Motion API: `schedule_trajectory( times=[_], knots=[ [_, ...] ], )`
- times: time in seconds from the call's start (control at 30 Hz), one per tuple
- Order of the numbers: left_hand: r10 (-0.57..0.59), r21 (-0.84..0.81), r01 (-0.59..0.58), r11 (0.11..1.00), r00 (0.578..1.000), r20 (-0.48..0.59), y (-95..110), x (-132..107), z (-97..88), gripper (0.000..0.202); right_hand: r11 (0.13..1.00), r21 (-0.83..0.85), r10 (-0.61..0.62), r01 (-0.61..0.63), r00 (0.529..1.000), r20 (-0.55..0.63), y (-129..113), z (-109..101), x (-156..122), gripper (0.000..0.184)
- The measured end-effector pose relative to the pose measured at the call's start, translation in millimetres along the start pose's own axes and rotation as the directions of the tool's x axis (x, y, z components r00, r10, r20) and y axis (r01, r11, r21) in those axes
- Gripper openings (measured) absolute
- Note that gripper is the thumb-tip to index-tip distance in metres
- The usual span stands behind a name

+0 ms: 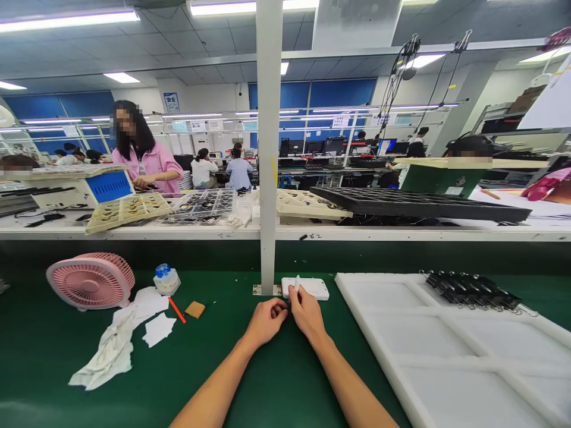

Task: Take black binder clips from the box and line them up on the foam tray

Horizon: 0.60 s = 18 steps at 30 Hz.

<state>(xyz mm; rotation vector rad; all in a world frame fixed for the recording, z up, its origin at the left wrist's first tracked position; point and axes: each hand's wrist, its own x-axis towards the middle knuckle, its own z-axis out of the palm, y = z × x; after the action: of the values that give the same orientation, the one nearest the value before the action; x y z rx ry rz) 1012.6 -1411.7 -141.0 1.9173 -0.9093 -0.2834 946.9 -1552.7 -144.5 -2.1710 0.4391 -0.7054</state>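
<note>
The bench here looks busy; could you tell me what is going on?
A person at a green workbench holds a small white stick upright in their right hand, just above a white rounded case. The left hand is curled beside it. A white foam tray lies to the right, and a co-worker in pink stands beyond the bench.

We look from a head-worn camera, facing forward and down, close above the bare left hand (pixel 266 324) and bare right hand (pixel 306 312) on the dark green bench (pixel 44 362), with distant white-edged workstations (pixel 401 233) beyond.
</note>
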Motion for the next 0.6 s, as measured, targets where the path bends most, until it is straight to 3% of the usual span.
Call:
schedule_trajectory(
  times=[0.37,0.6],
  knots=[
    [0.003,0.002,-0.003,1.0,1.0,0.002,3.0,-0.6,-1.1,0.024,0.995,0.09,-0.038,0.044,0.996,-0.075,-4.9,-4.0,-3.7,0.048],
    [-0.005,0.005,0.005,1.0,1.0,0.003,0.4,0.3,-0.2,0.024,0.998,0.052,-0.042,0.046,0.996,-0.079,1.0,0.7,-0.7,0.05]
  ],
)
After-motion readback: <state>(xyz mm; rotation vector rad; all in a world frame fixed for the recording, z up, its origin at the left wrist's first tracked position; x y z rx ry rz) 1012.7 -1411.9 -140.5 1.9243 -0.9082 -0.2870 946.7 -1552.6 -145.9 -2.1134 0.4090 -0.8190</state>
